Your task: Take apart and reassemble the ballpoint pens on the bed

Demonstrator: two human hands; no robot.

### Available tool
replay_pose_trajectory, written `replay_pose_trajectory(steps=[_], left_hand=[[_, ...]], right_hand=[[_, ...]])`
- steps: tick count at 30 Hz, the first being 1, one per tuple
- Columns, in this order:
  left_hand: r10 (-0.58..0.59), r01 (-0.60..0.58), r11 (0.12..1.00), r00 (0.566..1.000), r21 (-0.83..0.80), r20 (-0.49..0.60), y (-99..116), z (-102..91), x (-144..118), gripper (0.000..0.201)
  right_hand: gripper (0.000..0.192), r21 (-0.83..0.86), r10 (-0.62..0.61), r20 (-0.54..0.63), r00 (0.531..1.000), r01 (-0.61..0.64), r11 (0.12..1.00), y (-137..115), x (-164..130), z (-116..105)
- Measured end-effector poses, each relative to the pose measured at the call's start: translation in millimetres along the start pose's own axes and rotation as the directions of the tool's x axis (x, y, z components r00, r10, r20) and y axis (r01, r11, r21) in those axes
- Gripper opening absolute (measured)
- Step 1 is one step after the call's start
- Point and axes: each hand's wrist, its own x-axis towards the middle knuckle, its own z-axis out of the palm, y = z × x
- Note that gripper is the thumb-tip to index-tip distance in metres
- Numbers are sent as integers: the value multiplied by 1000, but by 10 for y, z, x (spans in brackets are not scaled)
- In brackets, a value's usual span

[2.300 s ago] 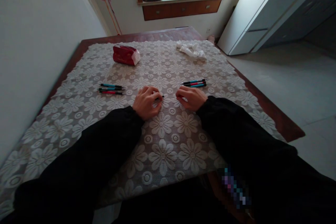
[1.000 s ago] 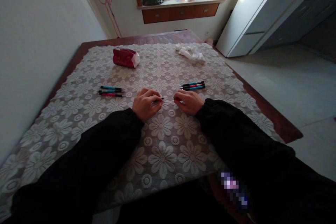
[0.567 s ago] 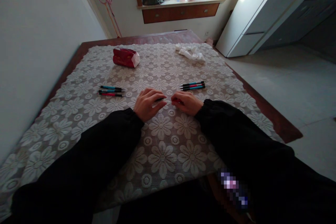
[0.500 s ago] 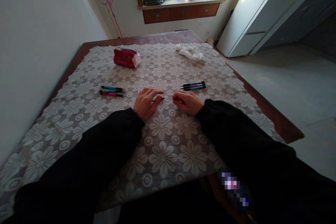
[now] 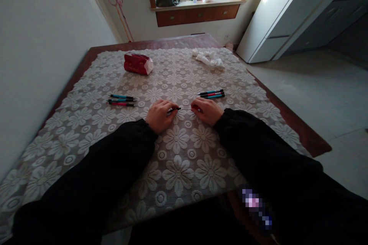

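Both my hands rest on the lace tablecloth (image 5: 178, 168) at mid table. My left hand (image 5: 159, 115) pinches a dark pen part (image 5: 173, 110) whose tip points right. My right hand (image 5: 207, 110) grips a red pen part (image 5: 196, 106). A thin pale refill (image 5: 186, 109) spans the small gap between the two hands. Three pens (image 5: 211, 93) lie side by side just beyond my right hand. Another three pens (image 5: 122, 100) lie to the left of my left hand.
A red tissue pack (image 5: 137, 63) and a crumpled white cloth (image 5: 209, 58) lie at the far side of the table. A wall runs along the left. The table's right edge (image 5: 299, 132) drops to a tiled floor. A white cabinet (image 5: 276, 15) stands beyond.
My hands came close together over the pen about half a second ago, then drew slightly apart again, so the thin refill shows between them.
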Motion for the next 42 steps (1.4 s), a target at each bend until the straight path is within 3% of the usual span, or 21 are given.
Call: replay_pose_trajectory(steps=[9, 20, 26, 31, 34, 42], left_hand=[[-18, 18, 1000, 999, 4, -32, 14, -16, -15, 16], [117, -116, 992, 993, -55, 10, 2, 4, -9, 15], [205, -199, 974, 978, -113, 44, -28, 18, -25, 23], [226, -222, 962, 974, -158, 8, -18, 14, -36, 23], [200, -199, 965, 980, -172, -13, -11, 16, -40, 23], [171, -183, 968, 982, -173, -82, -12, 3, -41, 22]], right_hand=[[5, -8, -4, -3, 1000, 4, 1000, -6, 3, -34], [6, 39, -83, 43, 996, 82, 996, -14, 0, 10], [27, 119, -168, 29, 985, 163, 979, -85, -19, 29], [13, 31, -149, 43, 988, 148, 989, -131, -25, -20], [18, -21, -137, 37, 990, 137, 990, -141, -24, -33], [13, 96, -155, -19, 988, 156, 983, -143, -33, 7]])
